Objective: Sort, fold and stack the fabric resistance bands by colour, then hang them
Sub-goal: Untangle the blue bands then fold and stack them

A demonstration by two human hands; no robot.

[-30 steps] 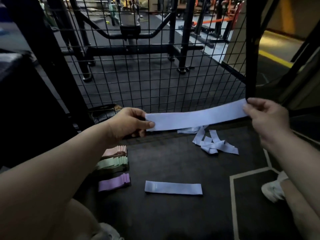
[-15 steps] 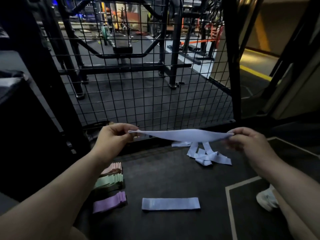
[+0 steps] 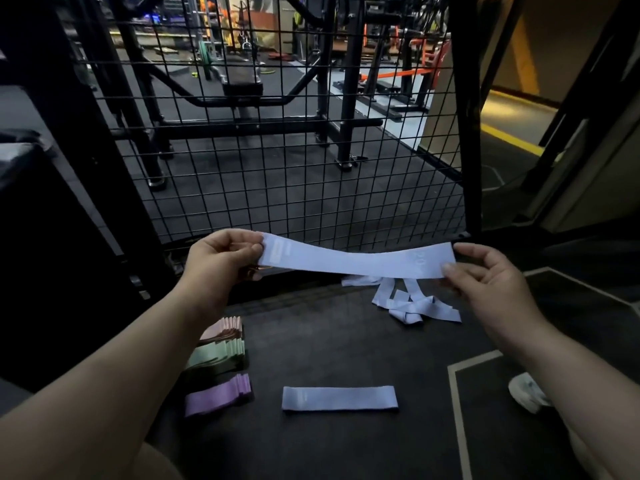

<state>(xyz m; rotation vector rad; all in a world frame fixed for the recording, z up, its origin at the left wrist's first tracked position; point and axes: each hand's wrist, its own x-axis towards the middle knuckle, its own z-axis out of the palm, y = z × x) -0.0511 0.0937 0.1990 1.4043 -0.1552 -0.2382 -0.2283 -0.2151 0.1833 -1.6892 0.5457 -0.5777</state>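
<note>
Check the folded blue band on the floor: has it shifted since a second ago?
No. The folded blue band keeps the same gap from the purple stack and the floor line.

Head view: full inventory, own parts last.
held band: 1, light blue, midair between both hands
folded band: 1, light blue, flat on floor, centre
loose bands: several, light blue, tangled by mesh foot
pink stack: 1, pink, floor left, farthest
green stack: 1, pale green, middle of three
purple stack: 1, lilac, nearest
mesh panel: 1, black, upright ahead
bench: 1, black, behind mesh
shoe: 1, white, lower right
left hand: 1, pinches band's left end
right hand: 1, pinches band's right end
</note>
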